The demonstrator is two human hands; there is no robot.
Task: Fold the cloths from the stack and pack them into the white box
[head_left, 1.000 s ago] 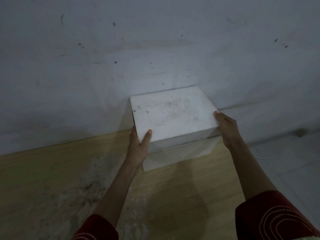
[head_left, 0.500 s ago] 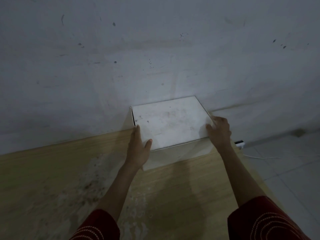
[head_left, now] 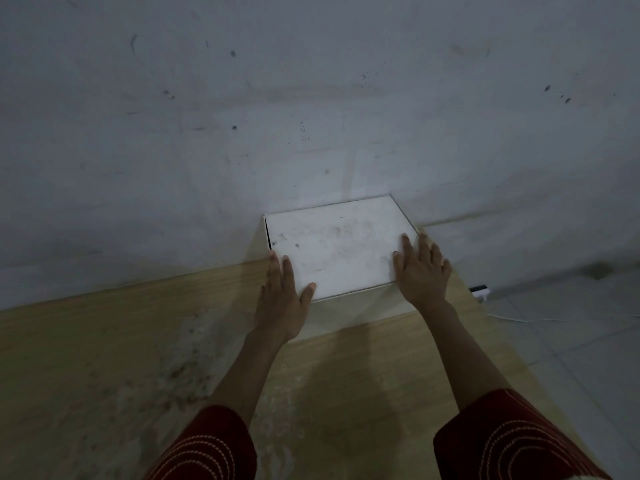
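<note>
Lid point(head_left: 339, 247) drops from raised tilt to flat on white box point(head_left: 346, 313). Left hand point(head_left: 280, 299) lies flat, fingers straight, on near-left corner; right hand point(head_left: 420, 271) spreads flat along right edge. Box sits on wooden table point(head_left: 104, 358) against wall point(head_left: 311, 98). No cloths visible: packing likely done.

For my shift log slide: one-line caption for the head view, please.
Left hand and right hand rest open on the closed white box on the wooden table against the wall.
</note>
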